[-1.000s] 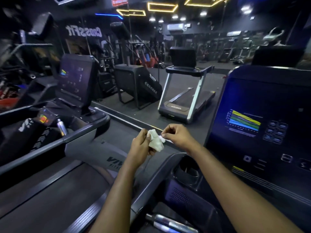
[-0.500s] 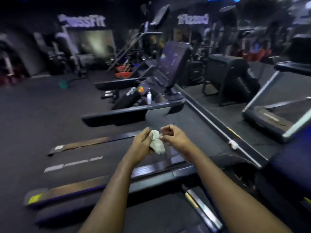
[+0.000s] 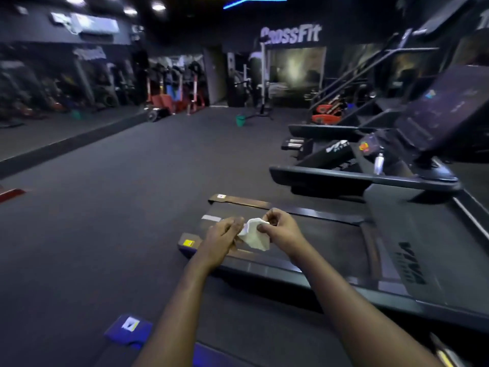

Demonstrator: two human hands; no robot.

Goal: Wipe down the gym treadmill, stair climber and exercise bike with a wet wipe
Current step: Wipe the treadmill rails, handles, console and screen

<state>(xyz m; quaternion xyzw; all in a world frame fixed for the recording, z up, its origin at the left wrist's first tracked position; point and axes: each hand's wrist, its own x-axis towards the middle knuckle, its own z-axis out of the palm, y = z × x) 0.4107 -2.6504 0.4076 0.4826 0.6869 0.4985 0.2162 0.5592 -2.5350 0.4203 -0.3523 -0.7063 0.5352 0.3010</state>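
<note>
A crumpled white wet wipe (image 3: 256, 236) hangs between my two hands in front of me. My left hand (image 3: 223, 235) holds its left side and my right hand (image 3: 280, 227) pinches its top edge. Below the hands lies the dark belt of a treadmill (image 3: 325, 234), seen from its rear end. The same treadmill's console (image 3: 447, 112) and handrail (image 3: 330, 176) stand at the right. Another machine with slanted rails (image 3: 370, 75) rises farther back on the right.
A wide dark rubber floor (image 3: 119, 194) stretches to the left and ahead. A green bucket (image 3: 240, 121) stands far ahead. Red racks and benches (image 3: 172, 99) line the back wall. A blue treadmill corner (image 3: 129, 329) lies near my feet. A bottle (image 3: 379, 162) sits by the console.
My view has swung left, from the treadmill consoles and mirror toward the open gym floor. Both hands have kept hold of the wipe in front of me.
</note>
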